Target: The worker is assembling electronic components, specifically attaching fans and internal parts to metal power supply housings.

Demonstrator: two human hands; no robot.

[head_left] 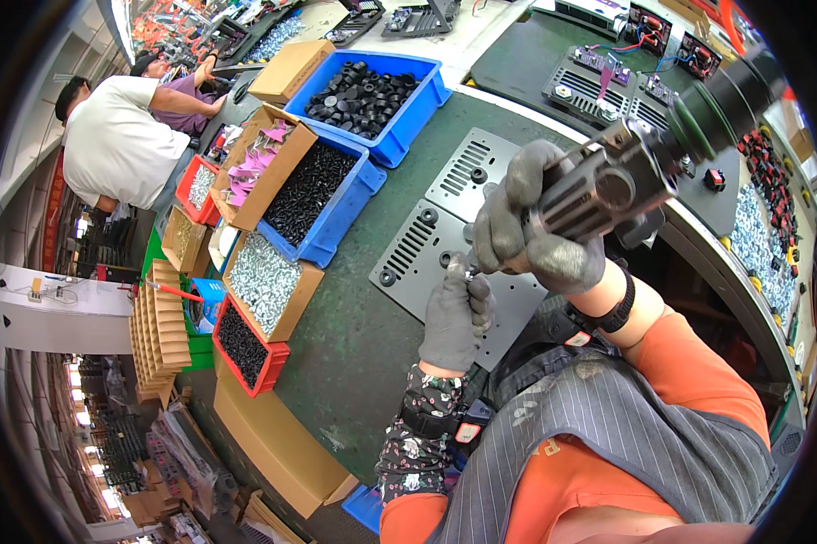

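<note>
My right hand, in a grey glove, is wrapped round a black power screwdriver whose thick rear end points up to the right. Its working end points down left toward my left hand. That gloved hand is closed, thumb and fingertips pinched around a small shiny piece at the tool's tip, too small to make out. Both hands are over a grey slotted metal plate with round black feet on it. Beyond it lies a similar slotted plate, partly hidden by my right hand.
Left of the plates stand a blue bin of black round parts, a blue bin of black screws, a box of silver screws and a red tray. Assembled units lie at the far right. Another person is at far left.
</note>
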